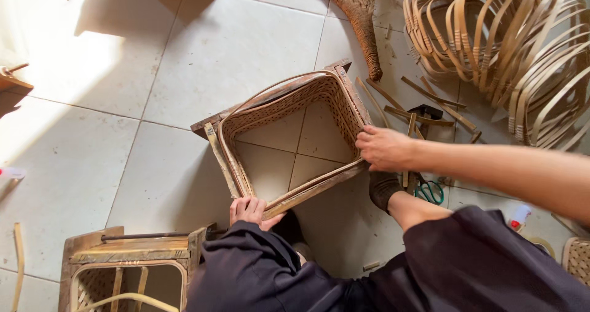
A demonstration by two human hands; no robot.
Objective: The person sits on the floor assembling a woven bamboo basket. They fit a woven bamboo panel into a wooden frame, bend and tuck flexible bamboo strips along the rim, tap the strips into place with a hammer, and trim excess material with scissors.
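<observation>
woven basket frame (289, 137) on floor tiles (203, 60), walls woven, bottom open | left hand (251, 211) grip clamped on near rim corner | right hand (384, 148) grip closed over right rim | bamboo hoops (510, 47), broom (362, 17) nearby

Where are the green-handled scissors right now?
In the head view, the green-handled scissors lie on the tiled floor right of centre, just below the right hand and forearm, beside the foot.
</observation>
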